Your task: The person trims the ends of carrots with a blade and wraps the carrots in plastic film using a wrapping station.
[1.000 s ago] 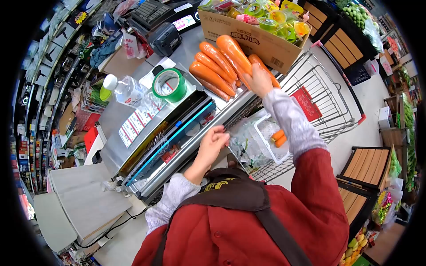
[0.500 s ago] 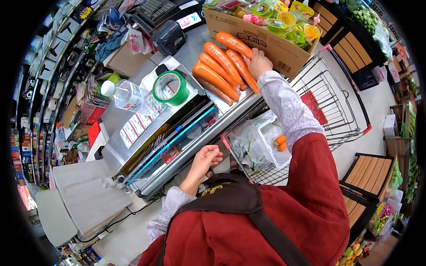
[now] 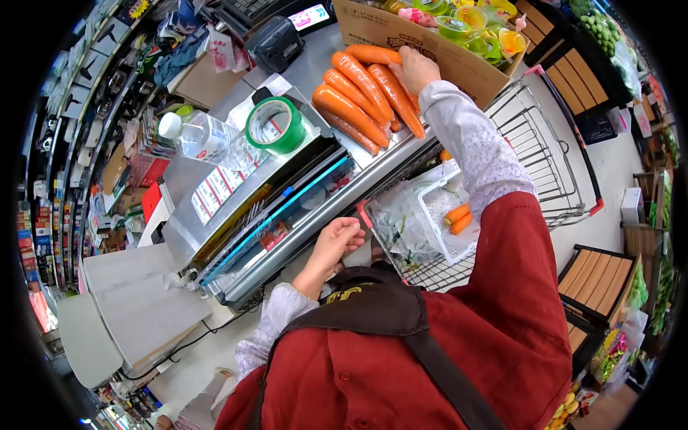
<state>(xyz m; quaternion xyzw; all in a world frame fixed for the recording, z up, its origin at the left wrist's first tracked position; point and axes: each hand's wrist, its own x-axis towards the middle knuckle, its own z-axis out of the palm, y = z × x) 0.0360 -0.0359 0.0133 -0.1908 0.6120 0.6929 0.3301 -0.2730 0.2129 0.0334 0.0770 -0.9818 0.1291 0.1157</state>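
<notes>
Several large, glossy carrots (image 3: 365,93) lie side by side in a pile on the metal counter (image 3: 315,54). My right hand (image 3: 419,69) is at the pile's far right edge, its fingers curled over the end of a carrot; the fingertips are partly hidden. The topmost carrot (image 3: 373,54) lies nearly crosswise, its tip beside my fingers. Directly behind my right hand stands a cardboard box (image 3: 459,64) filled with packaged jelly cups (image 3: 455,29). My left hand (image 3: 331,251) hangs before my apron, below the counter edge, fingers loosely bent and holding nothing.
A green tape roll (image 3: 275,125) and a plastic bottle (image 3: 197,136) stand left of the carrots. Below my right arm, a shopping cart (image 3: 541,143) holds a white basket (image 3: 437,222) with orange carrots (image 3: 459,217) and a clear plastic bag (image 3: 401,222).
My right hand has moved slightly up, towards the box. The topmost carrot has turned to lie more crosswise. My left hand stays nearly where it was.
</notes>
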